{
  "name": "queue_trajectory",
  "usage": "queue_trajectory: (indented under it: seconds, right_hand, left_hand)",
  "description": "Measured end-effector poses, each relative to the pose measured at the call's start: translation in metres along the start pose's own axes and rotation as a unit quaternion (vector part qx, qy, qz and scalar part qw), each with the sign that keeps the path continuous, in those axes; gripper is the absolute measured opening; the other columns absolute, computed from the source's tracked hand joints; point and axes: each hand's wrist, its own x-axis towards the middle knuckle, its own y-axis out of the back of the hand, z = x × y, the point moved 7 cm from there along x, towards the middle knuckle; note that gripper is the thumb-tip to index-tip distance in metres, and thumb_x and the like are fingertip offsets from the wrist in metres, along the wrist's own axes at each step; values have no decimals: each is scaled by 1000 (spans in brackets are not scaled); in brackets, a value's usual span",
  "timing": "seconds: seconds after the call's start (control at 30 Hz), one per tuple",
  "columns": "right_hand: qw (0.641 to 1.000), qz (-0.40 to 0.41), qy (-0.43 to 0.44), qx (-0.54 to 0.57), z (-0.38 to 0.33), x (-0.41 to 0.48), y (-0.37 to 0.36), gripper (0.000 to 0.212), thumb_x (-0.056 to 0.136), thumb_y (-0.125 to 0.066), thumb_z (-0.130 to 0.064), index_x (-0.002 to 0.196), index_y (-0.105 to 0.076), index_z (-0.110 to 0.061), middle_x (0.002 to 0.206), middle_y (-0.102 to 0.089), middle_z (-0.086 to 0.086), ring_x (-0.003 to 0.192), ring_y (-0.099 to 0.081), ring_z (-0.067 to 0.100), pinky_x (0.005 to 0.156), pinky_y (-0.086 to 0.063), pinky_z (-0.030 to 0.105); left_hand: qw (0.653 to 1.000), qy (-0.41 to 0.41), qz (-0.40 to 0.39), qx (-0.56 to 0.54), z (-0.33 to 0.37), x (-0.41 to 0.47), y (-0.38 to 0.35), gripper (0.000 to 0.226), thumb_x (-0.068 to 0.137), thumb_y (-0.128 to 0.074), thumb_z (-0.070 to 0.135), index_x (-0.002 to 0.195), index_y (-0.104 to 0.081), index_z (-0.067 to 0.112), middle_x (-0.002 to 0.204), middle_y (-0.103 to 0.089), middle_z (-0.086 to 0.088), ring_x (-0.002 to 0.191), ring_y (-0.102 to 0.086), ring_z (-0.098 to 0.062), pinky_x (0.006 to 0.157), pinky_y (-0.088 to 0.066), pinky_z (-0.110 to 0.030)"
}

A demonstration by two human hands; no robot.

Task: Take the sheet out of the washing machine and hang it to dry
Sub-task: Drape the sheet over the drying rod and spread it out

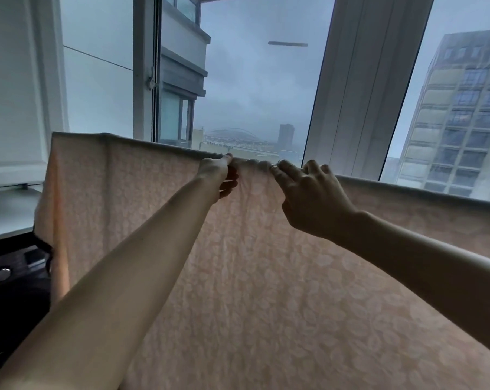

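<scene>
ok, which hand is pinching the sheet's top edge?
The left hand: thumb atop the pale pink leaf-patterned sheet, fingers curled below. The right hand rests extended fingers on its bunched edge.

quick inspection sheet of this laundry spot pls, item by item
surface: white countertop at left, above the washing machine
job's things: pink patterned sheet draped over a hidden support, top edge bunched at middle
clutter: nothing seen
grippers: left hand pinches the sheet's top edge; right hand touches the bunched part with its fingertips
cables: thin line crossing left pane, kind unclear
surroundings: window, tower block outside
</scene>
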Motion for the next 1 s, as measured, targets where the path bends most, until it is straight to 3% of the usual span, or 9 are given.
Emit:
queue_trajectory:
  seconds: [0.2,0.3,0.37,0.47,0.53,0.6,0.67,0.77,1.0]
  right_hand:
    - [1000,23,7,14,9,2,-7,59,84,-51,-22,141,-42,-10,135,-54,11,93,-58,37,74,-49,41]
    - [998,53,29,27,5,5,-9,54,84,-52,-19,137,-47,-8,133,-56,13,92,-60,36,72,-51,41]
    - [996,62,51,24,-3,8,-10,53,85,-52,-20,137,-48,-9,136,-53,14,96,-60,35,75,-52,42]
    - [997,54,58,14,-15,17,-15,52,85,-54,-23,135,-49,-11,138,-50,17,105,-57,36,81,-49,43]
    - [998,44,49,17,-19,26,-18,52,86,-52,-25,136,-47,-11,138,-49,18,108,-57,36,84,-49,44]
    - [998,38,41,20,-25,33,-20,52,88,-49,-26,137,-46,-10,138,-50,19,109,-57,37,86,-48,46]
    - [998,39,38,23,-34,38,-20,50,91,-46,-30,137,-47,-11,138,-50,19,111,-56,37,87,-48,47]
    - [999,26,27,21,-45,47,-22,51,95,-42,-37,140,-43,-12,142,-47,17,115,-54,37,91,-46,48]
    - [999,-32,14,-13,-65,77,-27,57,93,-46,-32,146,-33,-17,148,-39,13,116,-51,36,89,-45,48]
  left_hand:
    - [999,-45,14,19,10,4,5,17,99,-51,23,104,-61,10,82,-66,-5,66,-60,-15,71,-53,-29]
    - [978,-160,83,106,13,3,32,20,100,-48,24,96,-63,11,85,-64,-5,66,-59,-15,58,-52,-26]
    - [962,-199,133,131,-3,-1,49,26,100,-47,26,85,-63,14,81,-64,-5,70,-59,-19,66,-53,-33]
    - [975,-163,83,130,-27,4,46,25,100,-47,22,83,-63,12,83,-65,-10,69,-59,-21,73,-54,-36]
    - [969,-187,81,140,-16,6,49,27,99,-47,22,91,-67,5,84,-67,-11,71,-61,-24,73,-54,-38]
    - [961,-217,92,146,-2,10,55,30,99,-47,24,86,-67,6,83,-68,-11,74,-62,-26,71,-54,-39]
    - [968,-193,48,154,-6,15,53,28,99,-49,24,83,-65,8,80,-66,-8,68,-60,-21,65,-51,-32]
    - [974,-168,-9,152,-18,16,44,26,99,-50,25,95,-65,5,78,-64,-4,67,-58,-14,61,-47,-22]
    - [980,-152,-55,114,-21,23,37,25,100,-49,29,97,-63,8,79,-64,-3,64,-57,-12,54,-41,-18]
